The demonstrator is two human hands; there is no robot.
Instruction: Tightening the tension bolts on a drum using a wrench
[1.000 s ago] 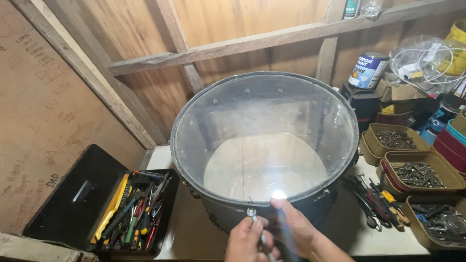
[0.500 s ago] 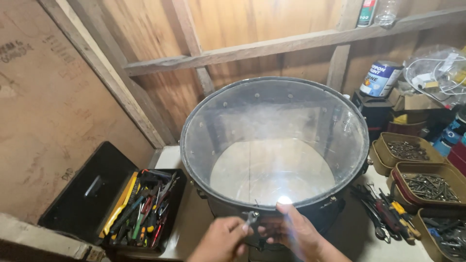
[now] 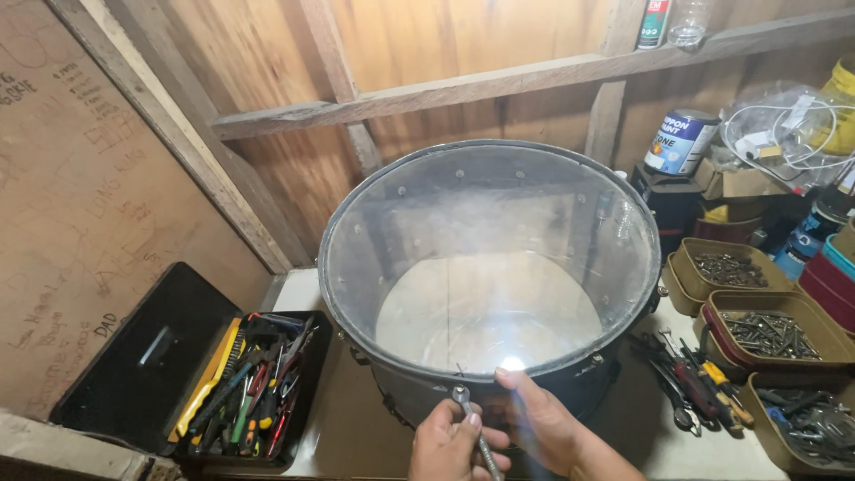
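Note:
A large black drum with a clear plastic head stands on the workbench, its hoop ringed with tension rods. My left hand grips a metal drum key or small wrench, whose upper end sits at the near rim of the drum. My right hand rests against the near rim beside it, with a bright glare spot just above the fingers. What the right hand holds, if anything, is hidden by the glare.
An open black toolbox full of screwdrivers and pliers sits at the left. Loose tools lie right of the drum. Tins of screws stand at the right. A paint can and clutter sit behind; wooden wall and beam above.
The view has shifted slightly, so the drum sits further right and higher. Both hands stay at the near rim; the left hand's tool now stands more upright at the hoop.

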